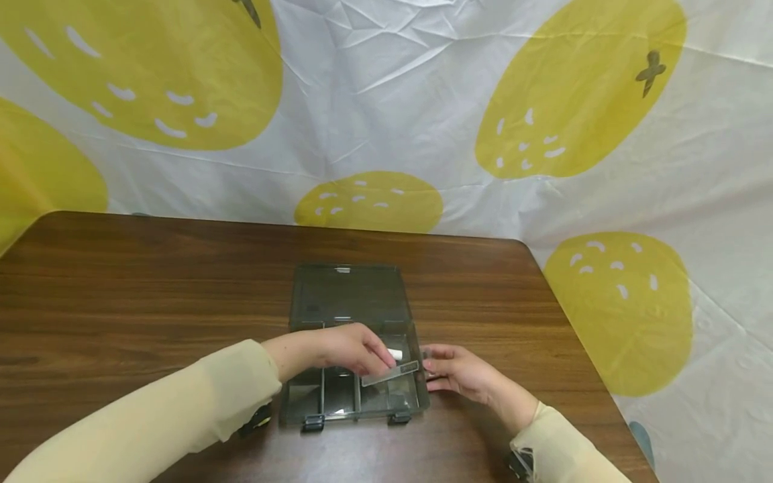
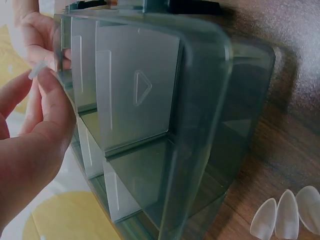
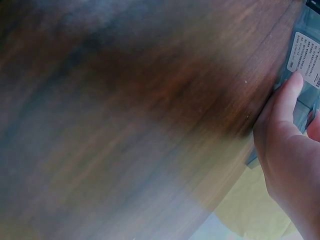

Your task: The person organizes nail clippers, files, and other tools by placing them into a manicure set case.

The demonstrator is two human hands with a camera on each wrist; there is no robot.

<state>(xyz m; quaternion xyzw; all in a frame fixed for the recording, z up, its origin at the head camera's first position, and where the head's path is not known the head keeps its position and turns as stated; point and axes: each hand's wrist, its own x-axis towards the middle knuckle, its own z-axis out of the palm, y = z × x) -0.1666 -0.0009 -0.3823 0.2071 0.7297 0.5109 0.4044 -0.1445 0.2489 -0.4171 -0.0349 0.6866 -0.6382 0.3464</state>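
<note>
A smoky see-through storage box (image 1: 347, 410) with compartments sits on the table, its lid (image 1: 350, 295) folded back behind it. Over the right compartments, my left hand (image 1: 350, 349) pinches a clear plastic divider (image 1: 377, 378), which lies tilted in the head view. In the left wrist view only a small whitish end (image 2: 37, 69) of it shows between thumb and fingers. A small white piece (image 1: 395, 354) shows beside those fingertips. My right hand (image 1: 461, 376) grips the box's right side wall; in the right wrist view a finger rests by a printed label (image 3: 305, 57).
Upright dividers (image 2: 105, 100) part the box. Latches (image 1: 313, 422) stick out at its front. Several pale petal-shaped pieces (image 2: 286, 216) show beside the box in the left wrist view. A fruit-patterned cloth (image 1: 398, 100) hangs behind the wooden table (image 1: 151, 288).
</note>
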